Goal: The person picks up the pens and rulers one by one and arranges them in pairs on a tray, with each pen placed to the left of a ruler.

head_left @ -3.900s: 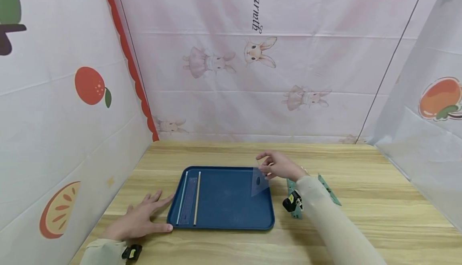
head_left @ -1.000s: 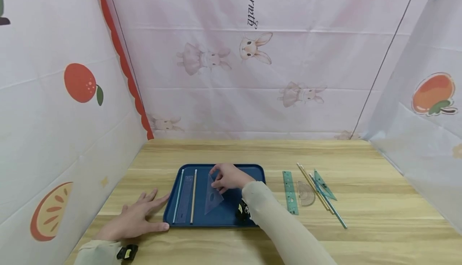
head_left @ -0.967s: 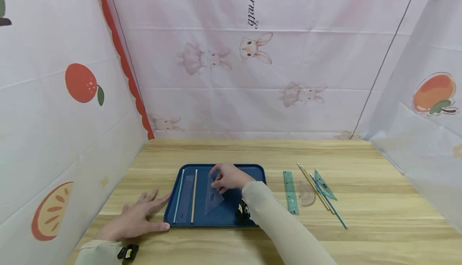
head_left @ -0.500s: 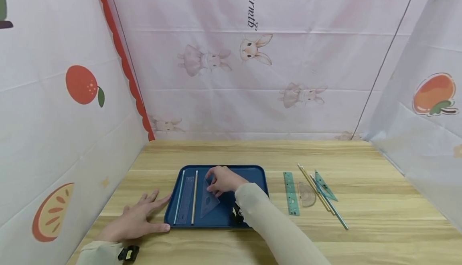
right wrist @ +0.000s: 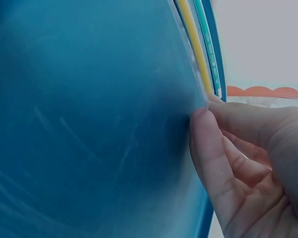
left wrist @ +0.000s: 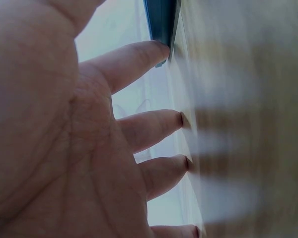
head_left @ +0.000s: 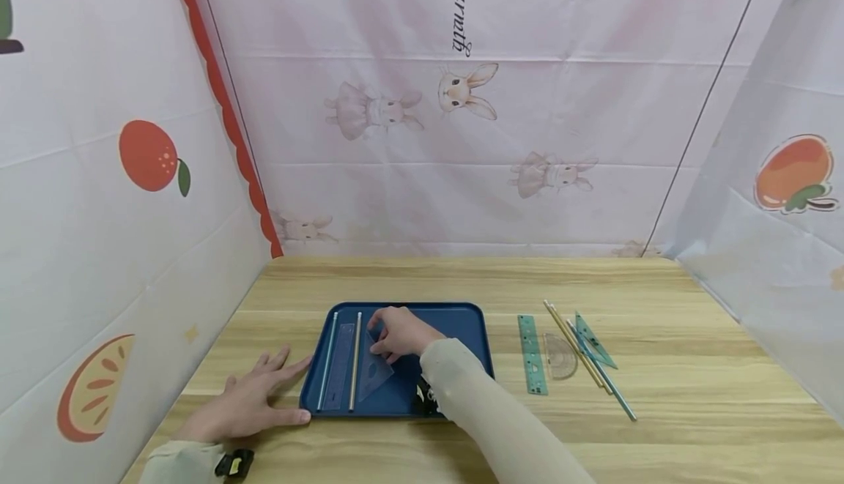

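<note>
Over the blue tray [head_left: 435, 403] my right hand [head_left: 404, 332] pinches a clear set square [head_left: 376, 375] near its upper corner. The set square lies close to the right side of a yellow pencil [head_left: 354, 363]. Left of that pencil are a clear ruler [head_left: 339, 367] and a teal pencil [head_left: 327, 361], all roughly parallel. In the right wrist view, thumb and finger meet at the set square's edge by the yellow pencil [right wrist: 194, 39]. My left hand [head_left: 247, 402] rests spread on the table, its thumb and index finger touching the tray's left edge.
Right of the tray lie a green ruler [head_left: 532, 354], a clear protractor [head_left: 561, 356], a green set square [head_left: 596, 339], and several pencils, among them a teal pencil [head_left: 616, 390]. Fabric walls [head_left: 422, 206] enclose the wooden table [head_left: 593, 279] at the back and sides.
My right hand has carried the clear set square from the tray's right edge leftward, up beside the yellow pencil. My left hand has stayed at the tray's left edge.
</note>
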Demonstrator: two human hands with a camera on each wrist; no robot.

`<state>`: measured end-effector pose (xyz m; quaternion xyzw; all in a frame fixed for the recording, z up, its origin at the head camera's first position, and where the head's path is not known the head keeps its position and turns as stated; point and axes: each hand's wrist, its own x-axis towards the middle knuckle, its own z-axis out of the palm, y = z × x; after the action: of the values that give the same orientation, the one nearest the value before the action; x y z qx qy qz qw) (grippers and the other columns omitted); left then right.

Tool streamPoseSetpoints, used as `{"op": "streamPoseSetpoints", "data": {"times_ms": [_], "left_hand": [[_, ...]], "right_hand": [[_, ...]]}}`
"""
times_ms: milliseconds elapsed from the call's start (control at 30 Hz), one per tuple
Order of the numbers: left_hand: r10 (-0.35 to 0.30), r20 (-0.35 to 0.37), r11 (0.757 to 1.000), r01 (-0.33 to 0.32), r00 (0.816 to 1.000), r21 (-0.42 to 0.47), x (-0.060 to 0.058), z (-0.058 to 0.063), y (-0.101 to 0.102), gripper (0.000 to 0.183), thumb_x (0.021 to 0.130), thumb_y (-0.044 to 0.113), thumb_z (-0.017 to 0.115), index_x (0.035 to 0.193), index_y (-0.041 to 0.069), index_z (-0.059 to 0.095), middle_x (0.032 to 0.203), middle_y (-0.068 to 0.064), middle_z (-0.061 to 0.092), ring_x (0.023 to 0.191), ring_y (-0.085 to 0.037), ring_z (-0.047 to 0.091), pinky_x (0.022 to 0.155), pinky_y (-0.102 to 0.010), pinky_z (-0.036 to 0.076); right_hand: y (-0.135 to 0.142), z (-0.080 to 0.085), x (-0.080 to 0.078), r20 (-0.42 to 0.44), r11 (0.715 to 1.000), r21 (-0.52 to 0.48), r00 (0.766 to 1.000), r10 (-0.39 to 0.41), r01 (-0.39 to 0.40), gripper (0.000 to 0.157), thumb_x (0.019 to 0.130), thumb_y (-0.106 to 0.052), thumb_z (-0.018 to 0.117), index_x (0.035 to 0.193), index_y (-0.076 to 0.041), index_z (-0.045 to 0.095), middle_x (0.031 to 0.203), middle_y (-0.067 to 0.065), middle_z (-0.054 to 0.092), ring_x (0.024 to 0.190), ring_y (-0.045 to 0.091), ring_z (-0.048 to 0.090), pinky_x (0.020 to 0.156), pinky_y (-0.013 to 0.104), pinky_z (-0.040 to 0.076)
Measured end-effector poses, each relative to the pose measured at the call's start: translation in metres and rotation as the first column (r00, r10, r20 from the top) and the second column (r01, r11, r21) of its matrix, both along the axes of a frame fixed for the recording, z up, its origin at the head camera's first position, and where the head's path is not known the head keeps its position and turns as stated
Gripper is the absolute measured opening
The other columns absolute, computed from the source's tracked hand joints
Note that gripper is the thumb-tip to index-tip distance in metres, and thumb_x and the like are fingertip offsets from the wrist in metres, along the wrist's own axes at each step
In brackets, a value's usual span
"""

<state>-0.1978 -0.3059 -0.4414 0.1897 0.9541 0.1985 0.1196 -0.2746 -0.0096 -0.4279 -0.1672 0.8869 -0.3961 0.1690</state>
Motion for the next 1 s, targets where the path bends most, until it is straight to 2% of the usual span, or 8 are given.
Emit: {"op": "streamPoseSetpoints", "data": {"times_ms": [533,1000], "left_hand": [[-0.003,-0.007,1.0,0.003,1.0,-0.001,0.0005,0.0003,0.0014,0.096,0.089,0.064,0.079,0.167,0.021,0.042,0.173,-0.037,0.02,0.153,-0.073,0.011,0.098,-0.101,0.01],[0.0,-0.009,1.0,0.0,1.0,-0.014,-0.0008,0.0005,0.0004,0.097,0.089,0.065,0.079,0.167,0.02,0.042,0.173,-0.037,0.021,0.152,-0.073,0.013,0.097,-0.102,0.012]], "right_hand": [[-0.0066,-0.0054,0.0013,-0.02,1.0,0.026,1.0,-0.008,0.008,0.035,0.099,-0.005,0.077,0.133,-0.007,0.068,0.091,0.008,0.073,0.068,0.017,0.073,0.063,0.028,0.063],[-0.002,0.0,0.005,-0.015,0.999,0.031,1.0,0.013,-0.012,0.033,0.098,-0.007,0.079,0.13,-0.006,0.07,0.087,0.007,0.072,0.068,0.017,0.072,0.064,0.03,0.064]]}}
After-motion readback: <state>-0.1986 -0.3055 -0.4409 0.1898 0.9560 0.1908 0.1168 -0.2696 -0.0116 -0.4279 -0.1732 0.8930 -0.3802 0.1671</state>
